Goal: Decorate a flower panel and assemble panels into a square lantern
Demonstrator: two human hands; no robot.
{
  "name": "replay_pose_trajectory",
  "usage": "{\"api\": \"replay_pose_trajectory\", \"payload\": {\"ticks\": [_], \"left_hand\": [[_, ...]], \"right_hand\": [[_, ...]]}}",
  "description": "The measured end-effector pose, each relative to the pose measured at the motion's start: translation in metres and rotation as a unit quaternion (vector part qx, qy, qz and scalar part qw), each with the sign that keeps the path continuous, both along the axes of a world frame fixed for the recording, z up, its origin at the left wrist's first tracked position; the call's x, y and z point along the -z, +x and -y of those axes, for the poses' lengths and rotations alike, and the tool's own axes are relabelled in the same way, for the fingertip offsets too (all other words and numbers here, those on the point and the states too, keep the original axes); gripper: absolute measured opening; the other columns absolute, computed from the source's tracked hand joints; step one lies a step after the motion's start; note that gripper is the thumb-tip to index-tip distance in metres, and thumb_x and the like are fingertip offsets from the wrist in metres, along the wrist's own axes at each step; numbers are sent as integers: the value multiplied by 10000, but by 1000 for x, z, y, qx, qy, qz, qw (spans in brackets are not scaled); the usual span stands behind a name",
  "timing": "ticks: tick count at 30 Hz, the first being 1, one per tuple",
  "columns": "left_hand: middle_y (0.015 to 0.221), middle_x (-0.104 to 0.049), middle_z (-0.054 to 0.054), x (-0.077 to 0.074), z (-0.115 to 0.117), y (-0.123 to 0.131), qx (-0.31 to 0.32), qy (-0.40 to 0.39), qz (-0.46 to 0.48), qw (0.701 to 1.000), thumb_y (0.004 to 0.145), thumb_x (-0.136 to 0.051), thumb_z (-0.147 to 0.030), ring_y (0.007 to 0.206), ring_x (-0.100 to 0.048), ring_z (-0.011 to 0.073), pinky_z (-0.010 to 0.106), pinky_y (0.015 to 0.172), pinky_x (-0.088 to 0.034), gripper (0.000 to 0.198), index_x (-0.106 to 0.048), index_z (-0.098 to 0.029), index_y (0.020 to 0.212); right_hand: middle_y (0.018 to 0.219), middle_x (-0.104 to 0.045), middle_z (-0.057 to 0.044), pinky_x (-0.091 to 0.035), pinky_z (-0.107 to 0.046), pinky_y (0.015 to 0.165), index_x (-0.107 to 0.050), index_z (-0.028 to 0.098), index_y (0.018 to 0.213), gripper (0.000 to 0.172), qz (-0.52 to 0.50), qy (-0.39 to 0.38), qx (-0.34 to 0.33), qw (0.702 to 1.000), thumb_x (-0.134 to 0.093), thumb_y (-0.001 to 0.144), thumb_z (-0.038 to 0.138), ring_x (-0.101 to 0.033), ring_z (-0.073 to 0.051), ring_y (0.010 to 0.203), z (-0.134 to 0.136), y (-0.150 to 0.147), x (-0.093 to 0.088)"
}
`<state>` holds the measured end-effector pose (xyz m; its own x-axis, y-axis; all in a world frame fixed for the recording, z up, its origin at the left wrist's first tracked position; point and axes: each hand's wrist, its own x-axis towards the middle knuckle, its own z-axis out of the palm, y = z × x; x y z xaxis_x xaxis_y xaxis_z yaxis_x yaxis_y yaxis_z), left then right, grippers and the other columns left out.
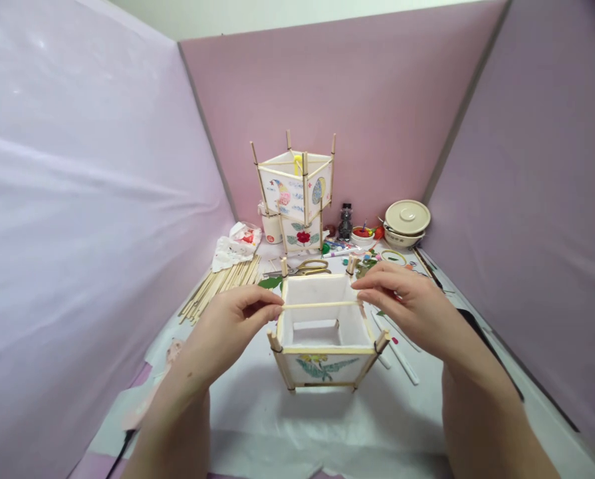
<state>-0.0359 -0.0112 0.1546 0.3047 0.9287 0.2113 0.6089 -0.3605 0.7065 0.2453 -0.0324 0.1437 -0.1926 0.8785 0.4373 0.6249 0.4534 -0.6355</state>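
A square lantern [322,368] of wooden sticks and white panels stands in front of me, open at the top, with a green leafy picture on its near panel. Dark ties bind its corner posts. Across the opening lies a thin wooden stick [322,305]. At its left end, my left hand [232,326] is closed, thumb and fingers pinching beside the lantern's left rim. My right hand [411,299] pinches the other end by the right rim; the exact contact of its fingertips is partly hidden.
Behind stands a decorated two-tier lantern [302,236]. Loose wooden sticks [227,283] and crumpled white paper [237,246] lie left. Scissors [312,267] rest behind the near lantern. To the right are white sticks [401,359], a lidded bowl [407,223], and a dark flat object [491,356].
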Motion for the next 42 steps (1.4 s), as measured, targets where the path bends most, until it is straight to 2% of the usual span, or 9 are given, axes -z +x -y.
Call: {"api": "replay_pose_trajectory", "payload": {"ticks": [6, 16, 24, 30, 42], "left_hand": [[863, -739, 3, 2, -3, -2, -21, 4, -25, 999, 798, -645, -445, 769, -658, 191, 258, 655, -495, 193, -738, -285, 852], [816, -735, -6, 1, -3, -2, -24, 1, -27, 999, 790, -645, -437, 717, -639, 179, 247, 619, -480, 185, -738, -284, 834], [850, -735, -21, -5, 0, 1, -36, -32, -51, 998, 813, -620, -406, 756, -633, 153, 224, 667, -473, 185, -736, -264, 844], [870, -736, -14, -5, 0, -1, -22, -43, -48, 998, 822, -612, -411, 771, -639, 155, 224, 677, -483, 199, -733, -261, 868], [860, -731, -25, -5, 0, -2, -13, -33, -43, 998, 830, -617, -420, 764, -634, 136, 208, 680, -482, 190, -727, -268, 860]], "right_hand": [[878, -682, -16, -443, -295, 674, -695, 258, 863, 117, 16, -22, 22, 999, -588, 892, 297, -600, -184, 789, 4, 18, -4], [846, -683, 14, -438, -267, 687, -687, 260, 802, 129, 29, -48, -4, 998, -591, 873, 213, -605, -160, 786, 2, 8, -3], [834, -670, 33, -414, -257, 676, -665, 253, 793, 124, 44, -77, 3, 996, -582, 883, 229, -585, -140, 776, 2, 7, -3], [831, -670, 35, -403, -260, 668, -663, 253, 790, 118, 44, -88, 3, 995, -588, 879, 234, -579, -143, 770, 2, 7, -3], [841, -672, 31, -413, -260, 690, -669, 247, 796, 121, 40, -85, 0, 996, -587, 884, 240, -584, -140, 784, 1, 7, -3]]}}
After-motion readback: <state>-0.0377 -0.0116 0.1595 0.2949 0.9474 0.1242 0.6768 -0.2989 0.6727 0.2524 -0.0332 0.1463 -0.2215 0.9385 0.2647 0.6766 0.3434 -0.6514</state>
